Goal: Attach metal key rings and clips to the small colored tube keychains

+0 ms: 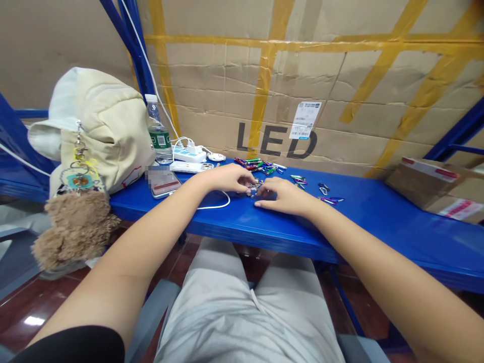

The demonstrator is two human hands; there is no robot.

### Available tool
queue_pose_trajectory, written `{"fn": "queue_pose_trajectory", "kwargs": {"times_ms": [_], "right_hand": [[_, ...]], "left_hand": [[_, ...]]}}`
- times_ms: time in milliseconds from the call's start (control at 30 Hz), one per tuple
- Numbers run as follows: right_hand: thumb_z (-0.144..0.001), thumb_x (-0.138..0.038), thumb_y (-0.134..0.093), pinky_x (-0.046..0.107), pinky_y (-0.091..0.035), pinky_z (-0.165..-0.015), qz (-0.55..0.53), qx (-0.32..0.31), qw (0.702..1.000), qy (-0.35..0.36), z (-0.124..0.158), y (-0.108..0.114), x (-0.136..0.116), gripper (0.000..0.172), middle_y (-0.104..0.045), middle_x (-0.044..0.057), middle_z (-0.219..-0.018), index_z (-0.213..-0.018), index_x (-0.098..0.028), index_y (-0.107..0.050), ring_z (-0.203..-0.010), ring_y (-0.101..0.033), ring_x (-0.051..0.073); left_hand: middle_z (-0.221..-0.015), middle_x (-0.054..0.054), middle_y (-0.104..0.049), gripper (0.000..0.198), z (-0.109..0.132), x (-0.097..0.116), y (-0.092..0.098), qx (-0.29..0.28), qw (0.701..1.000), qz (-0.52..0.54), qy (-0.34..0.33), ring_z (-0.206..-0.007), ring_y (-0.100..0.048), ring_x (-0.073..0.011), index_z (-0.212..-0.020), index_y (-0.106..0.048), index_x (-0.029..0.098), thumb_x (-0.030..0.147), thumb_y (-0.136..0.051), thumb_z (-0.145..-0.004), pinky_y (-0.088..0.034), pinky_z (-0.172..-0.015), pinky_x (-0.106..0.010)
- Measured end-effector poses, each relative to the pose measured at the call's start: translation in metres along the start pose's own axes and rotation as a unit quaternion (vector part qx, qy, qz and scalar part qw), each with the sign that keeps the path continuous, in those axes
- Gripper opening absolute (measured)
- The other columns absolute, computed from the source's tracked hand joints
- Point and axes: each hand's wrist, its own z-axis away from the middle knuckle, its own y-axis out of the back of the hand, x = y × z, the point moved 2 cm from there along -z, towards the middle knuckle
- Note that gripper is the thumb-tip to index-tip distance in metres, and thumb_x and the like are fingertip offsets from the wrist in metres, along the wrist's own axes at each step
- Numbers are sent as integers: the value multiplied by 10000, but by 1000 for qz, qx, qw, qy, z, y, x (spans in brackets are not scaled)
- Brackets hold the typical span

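My left hand (pixel 231 178) is over the blue table (pixel 227 218), its fingers curled down and drawn together at a small shiny metal piece too small to name. Facing it from the right, my right hand (pixel 283 195) has bent fingers, with a gap showing between thumb and forefinger and nothing visible in it. A small cluster of metal pieces (pixel 256 185) lies between the two hands, partly covered by them. Just behind is a pile of coloured carabiners (pixel 255 164) in red, green and silver. More carabiners (pixel 298 180) lie beyond my right hand, with purple and red ones (pixel 329 200) further right.
Left on the table are a phone (pixel 166 184), another phone (pixel 191 167), a power strip (pixel 189 153), a water bottle (pixel 159 133) and a cream bag (pixel 109 126) with a fluffy brown charm (pixel 77 224). Cardboard boxes (pixel 427 184) stand right; a large LED carton (pixel 212 91) backs the table.
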Motion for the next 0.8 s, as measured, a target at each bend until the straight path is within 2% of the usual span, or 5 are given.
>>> {"fn": "queue_pose_trajectory", "kwargs": {"times_ms": [133,267,400,633,800], "right_hand": [[-820,-309,-620,317,-448,-759,-7,-2,1000,3,-3,-9,2,131,-682,58,-845,-834,-198,-689,-814,-598,200],[-803,-320,-626,287,-437,-669,-37,-2,999,-21,-6,-14,4,175,-667,45,-796,-876,-177,-696,-710,-575,172],[-796,-271,-595,275,-437,-666,-69,0,997,-38,-7,-14,4,131,-671,37,-773,-806,-177,-686,-699,-584,160],[-768,-361,-605,284,-434,-640,-118,144,976,-112,0,12,7,185,-659,32,-739,-788,-189,-672,-687,-562,161],[-743,-475,-627,278,-417,-593,-171,126,966,-145,1,13,11,303,-630,25,-690,-762,-175,-668,-657,-532,153]], "left_hand": [[-1039,-55,-717,312,0,-3,3,45,999,-5,-19,-901,-644,-153,-1091,-699,177,269,-591,-812,-467,-807,-236],[-989,-53,-713,285,0,-3,4,64,998,5,-26,-852,-643,-142,-1053,-693,158,251,-592,-803,-479,-782,-237],[-972,-47,-711,271,0,-2,3,82,996,6,-26,-839,-640,-140,-1031,-686,154,221,-591,-786,-478,-789,-244],[-982,-42,-715,252,-2,-1,-1,98,994,-12,-48,-874,-644,-146,-1026,-686,171,228,-590,-800,-466,-781,-246],[-1003,-39,-720,243,-6,4,-6,111,991,-31,-75,-904,-646,-147,-1036,-691,185,237,-582,-825,-454,-805,-248]]}}
